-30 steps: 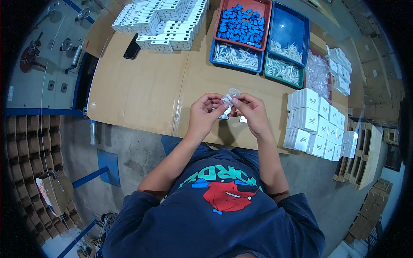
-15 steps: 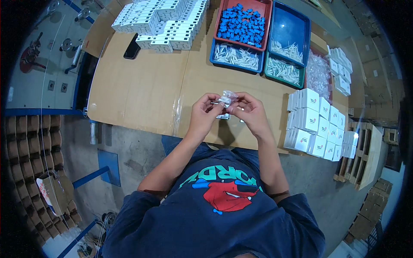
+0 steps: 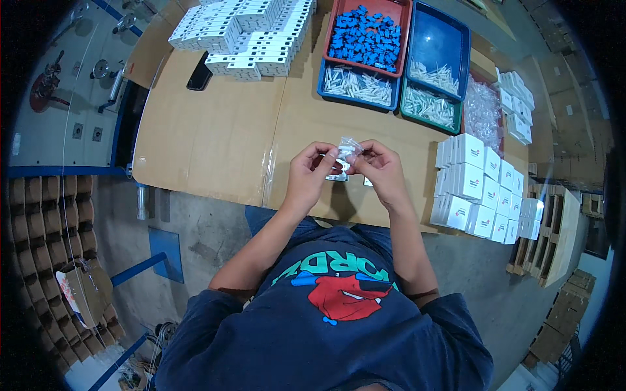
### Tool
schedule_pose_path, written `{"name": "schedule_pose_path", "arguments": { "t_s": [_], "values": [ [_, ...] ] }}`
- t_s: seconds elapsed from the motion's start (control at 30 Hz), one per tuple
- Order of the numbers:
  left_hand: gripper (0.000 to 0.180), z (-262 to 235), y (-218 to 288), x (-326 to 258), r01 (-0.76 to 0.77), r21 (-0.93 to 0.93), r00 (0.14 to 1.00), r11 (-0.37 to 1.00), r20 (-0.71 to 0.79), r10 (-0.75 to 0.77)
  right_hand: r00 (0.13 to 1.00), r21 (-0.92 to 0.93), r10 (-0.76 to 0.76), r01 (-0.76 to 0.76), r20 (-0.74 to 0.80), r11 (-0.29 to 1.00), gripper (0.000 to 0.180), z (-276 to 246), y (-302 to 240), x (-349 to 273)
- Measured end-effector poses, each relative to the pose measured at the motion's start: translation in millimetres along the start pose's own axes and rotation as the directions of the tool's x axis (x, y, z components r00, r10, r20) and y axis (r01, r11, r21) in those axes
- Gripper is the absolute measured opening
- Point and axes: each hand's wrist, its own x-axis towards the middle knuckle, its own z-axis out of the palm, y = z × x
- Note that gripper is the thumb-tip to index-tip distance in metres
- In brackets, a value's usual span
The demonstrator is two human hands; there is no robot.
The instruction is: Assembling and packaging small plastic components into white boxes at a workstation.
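A small clear plastic bag [image 3: 349, 144] with something white in it is held up over the near part of the cardboard-covered table. My left hand [image 3: 306, 174] pinches its left side between thumb and fingers. On the right side, my right hand [image 3: 385, 171] grips the film with thumb and bent fingers. The exact white contents are too small to make out. Just under the hands lies a white block-like piece [image 3: 338, 176], partly covered by the fingers. A second small white piece [image 3: 368, 182] shows beside my right hand's wrist side.
Beyond my hands stand a red tray [image 3: 327, 39] of blue pieces, blue and green trays [image 3: 405, 107] of white pin-like pieces, and a heap of clear bags [image 3: 481, 116]. Stacked white boxes [image 3: 466, 179] fill the right. White units [image 3: 251, 45] and a black phone [image 3: 199, 73] lie far left.
The bag has turned slightly between my fingers, and my left thumb has slid up a little. More of the white piece below now shows. Both forearms stay nearly where they were.
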Motion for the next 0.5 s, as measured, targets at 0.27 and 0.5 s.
{"name": "schedule_pose_path", "arguments": {
  "t_s": [0.27, 0.5],
  "values": [
    [0.015, 0.2, -1.1, -2.1, -0.038, -0.001, 0.998, 0.999, 0.051, 0.038, 0.999, 0.078, -0.040, 0.037, 0.033, 0.996, 0.019, -3.9, 5.3, -0.5],
    [0.019, -0.3, -3.9, -4.0, -0.070, 0.014, 0.994, 0.997, 0.085, 0.068, 0.999, 0.085, -0.046, 0.045, 0.008, 0.995, 0.021, 2.0, 0.8, -1.4]
  ]
}}
